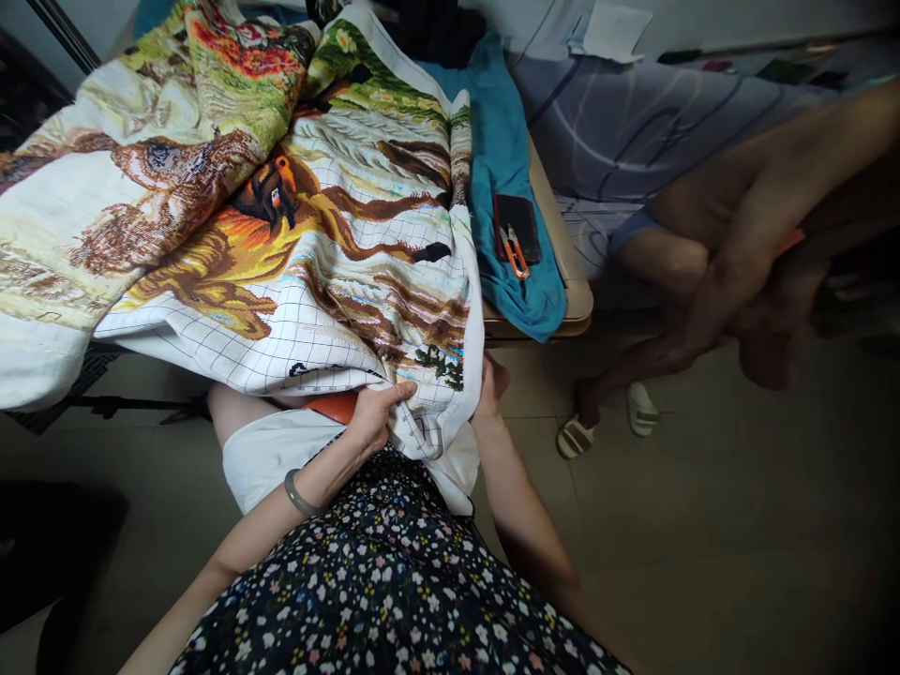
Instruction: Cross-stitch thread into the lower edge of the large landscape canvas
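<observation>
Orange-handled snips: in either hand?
No, the orange-handled snips lie on the dark phone, while the left hand and right hand are at the near edge of the embroidered fabric.

Dk phone (527, 221) on teal cloth (496, 127), atop tbl (577, 292).

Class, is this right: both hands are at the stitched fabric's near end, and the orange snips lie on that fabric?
No: the head view shows the orange snips on the phone, over the teal cloth, not on the stitched fabric. The left hand and right hand are at the fabric's near end.
</observation>
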The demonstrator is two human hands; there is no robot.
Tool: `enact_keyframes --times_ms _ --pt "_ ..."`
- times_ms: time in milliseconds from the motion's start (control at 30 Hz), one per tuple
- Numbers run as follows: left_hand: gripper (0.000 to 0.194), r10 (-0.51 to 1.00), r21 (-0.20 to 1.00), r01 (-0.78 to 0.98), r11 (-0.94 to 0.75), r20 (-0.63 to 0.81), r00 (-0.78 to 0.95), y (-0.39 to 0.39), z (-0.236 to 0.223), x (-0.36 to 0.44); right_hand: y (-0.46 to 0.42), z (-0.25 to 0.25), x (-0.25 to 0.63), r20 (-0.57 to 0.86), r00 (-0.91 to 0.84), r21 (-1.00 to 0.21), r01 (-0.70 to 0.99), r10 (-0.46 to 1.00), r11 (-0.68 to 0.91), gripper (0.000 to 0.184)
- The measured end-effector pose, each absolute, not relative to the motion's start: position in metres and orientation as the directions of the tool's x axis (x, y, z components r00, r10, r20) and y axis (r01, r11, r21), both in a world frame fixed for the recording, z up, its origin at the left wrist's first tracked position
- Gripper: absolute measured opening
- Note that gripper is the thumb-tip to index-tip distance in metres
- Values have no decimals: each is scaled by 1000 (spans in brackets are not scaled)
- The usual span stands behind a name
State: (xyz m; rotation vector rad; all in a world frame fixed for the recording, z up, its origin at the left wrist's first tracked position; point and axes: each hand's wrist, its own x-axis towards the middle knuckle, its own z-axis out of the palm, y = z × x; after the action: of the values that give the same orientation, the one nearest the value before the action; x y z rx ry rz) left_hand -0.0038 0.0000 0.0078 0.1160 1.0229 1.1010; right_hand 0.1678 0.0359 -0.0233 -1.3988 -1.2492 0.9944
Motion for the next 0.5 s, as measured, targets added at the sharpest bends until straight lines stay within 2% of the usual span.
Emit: enact_keyframes --times_ms 100,133,167,200,267,300,333,400,467,500 --pt "46 781 549 -677 489 -622 60 0 7 -3 30 0 171 250 449 -947 297 858 121 33" --pt "44 782 551 -674 492 -620 63 0 6 -3 26 9 171 354 470 -908 380 809 176 29" --pt "43 784 552 -671 494 -617 70 0 6 -3 23 16 170 446 390 -847 476 806 239 23" --pt "43 787 552 -670 496 -612 79 0 6 -3 19 23 167 503 227 -769 557 834 312 18" --pt "41 791 551 -670 498 -606 90 0 7 -3 14 29 158 475 -153 -643 612 867 460 11" --pt "40 791 553 -669 496 -606 86 0 7 -3 12 30 152 437 -266 -624 599 859 503 11" --pt "38 791 558 -667 494 -607 78 1 8 -3 11 29 146 411 -305 -642 572 859 510 12" --pt "36 793 569 -659 492 -605 69 1 8 -5 10 30 137 363 -199 -791 451 910 414 17" --pt "38 796 574 -654 492 -600 73 1 8 -6 11 35 134 245 -13 -950 195 969 243 24" --pt "40 796 572 -654 495 -600 77 1 7 -6 11 40 134 177 61 -983 51 982 174 27"
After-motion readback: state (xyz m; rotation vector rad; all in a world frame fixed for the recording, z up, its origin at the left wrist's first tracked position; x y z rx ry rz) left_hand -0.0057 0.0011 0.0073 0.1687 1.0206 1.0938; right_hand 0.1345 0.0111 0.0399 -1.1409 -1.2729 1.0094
